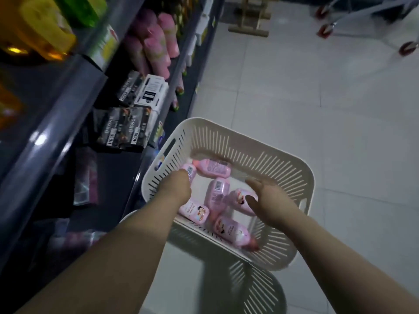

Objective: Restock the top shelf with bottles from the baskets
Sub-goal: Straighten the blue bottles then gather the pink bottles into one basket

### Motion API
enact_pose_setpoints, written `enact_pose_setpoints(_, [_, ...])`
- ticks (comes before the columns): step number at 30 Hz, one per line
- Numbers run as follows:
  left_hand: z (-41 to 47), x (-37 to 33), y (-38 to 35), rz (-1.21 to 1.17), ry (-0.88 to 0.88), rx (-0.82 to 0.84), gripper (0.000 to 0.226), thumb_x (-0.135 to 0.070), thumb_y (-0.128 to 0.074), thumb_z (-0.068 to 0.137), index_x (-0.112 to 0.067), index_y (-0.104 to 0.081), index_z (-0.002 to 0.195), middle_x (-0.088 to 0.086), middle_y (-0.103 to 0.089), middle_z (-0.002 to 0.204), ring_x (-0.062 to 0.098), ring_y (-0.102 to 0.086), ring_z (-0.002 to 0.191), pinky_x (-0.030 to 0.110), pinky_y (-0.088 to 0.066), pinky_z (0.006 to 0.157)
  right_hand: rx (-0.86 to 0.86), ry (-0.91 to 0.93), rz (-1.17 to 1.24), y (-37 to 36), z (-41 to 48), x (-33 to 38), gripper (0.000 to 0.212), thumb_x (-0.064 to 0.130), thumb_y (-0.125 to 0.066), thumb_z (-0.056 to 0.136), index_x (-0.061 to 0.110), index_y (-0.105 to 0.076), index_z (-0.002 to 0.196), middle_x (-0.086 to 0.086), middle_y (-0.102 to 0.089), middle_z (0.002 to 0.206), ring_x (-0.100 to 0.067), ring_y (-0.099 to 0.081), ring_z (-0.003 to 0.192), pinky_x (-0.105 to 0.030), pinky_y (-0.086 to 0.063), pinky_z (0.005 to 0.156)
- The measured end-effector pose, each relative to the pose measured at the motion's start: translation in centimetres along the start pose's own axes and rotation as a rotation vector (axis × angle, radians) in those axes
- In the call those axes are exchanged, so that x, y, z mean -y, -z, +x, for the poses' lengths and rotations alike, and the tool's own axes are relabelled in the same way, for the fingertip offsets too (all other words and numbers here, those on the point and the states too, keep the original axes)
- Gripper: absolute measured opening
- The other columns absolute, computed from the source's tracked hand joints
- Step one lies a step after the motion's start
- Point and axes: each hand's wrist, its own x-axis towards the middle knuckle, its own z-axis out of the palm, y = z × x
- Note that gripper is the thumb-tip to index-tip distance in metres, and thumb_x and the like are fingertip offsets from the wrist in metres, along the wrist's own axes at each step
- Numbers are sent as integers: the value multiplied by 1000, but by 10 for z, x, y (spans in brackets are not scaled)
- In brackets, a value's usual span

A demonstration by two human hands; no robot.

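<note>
- Your left hand (pixel 175 189) meets a pink bottle (pixel 190 172) at the basket (pixel 283 165) wall (fingers hidden, grip unclear).
- Your right hand (pixel 265 198): fingers released, over the bottles (pixel 217 192).
- Risk: overlapping bottles snag, so one could slip.

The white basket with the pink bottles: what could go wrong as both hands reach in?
1. The white basket seems perched on a second basket; leaning on its rim might tip it.
2. The pink bottles lie loose, some across each other, so pulling one may shift others.
3. The left hand hides its fingers and the right hand is open; a hurried two-handed grab could drop one.
</note>
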Motion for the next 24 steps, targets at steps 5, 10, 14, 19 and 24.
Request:
enact_pose_setpoints(5, [60,6,-40,-91,149,133,37,-29,-49,95,-1,-58,118,19,-61,115,28,-56,90,30,-42,75,21,-117,23,-31,27,-22,40,25,-48,95,12,-49,133,-12,-56,132,-29,-51,120,-36,-43,97])
enact_pose_setpoints(10, [79,0,-55,-20,175,206,54,-29,-76,78,-4,-55,120,13,-62,109,24,-60,81,28,-48,60,53,-173,44,-48,38,-37,45,23,-48,94,14,-44,138,-13,-56,134,-30,-52,120,-38,-43,98])
enact_pose_setpoints(14, [80,-5,-50,-88,203,162,68,-21,-81,73,-1,-44,127,16,-61,118,32,-61,103,34,-49,77,62,-196,39,-51,42,-38,45,24,-47,95,15,-43,139,-13,-57,132,-30,-53,119,-38,-42,99])
enact_pose_setpoints(19, [54,-5,-19,-12,-12,89,47,-36,-78,74,-10,-55,107,10,-62,104,26,-59,84,28,-40,62,117,-213,1,-61,54,-41,45,20,-49,90,16,-45,134,-15,-60,125,-32,-58,109,-38,-49,91])
enact_pose_setpoints(24, [27,6,-10,-190,-163,-34,36,-38,-76,74,-18,-59,99,5,-63,91,22,-62,74,30,-47,58,164,-244,-20,-76,73,-38,38,23,-54,87,15,-50,124,-13,-59,120,-33,-58,107,-34,-47,84])
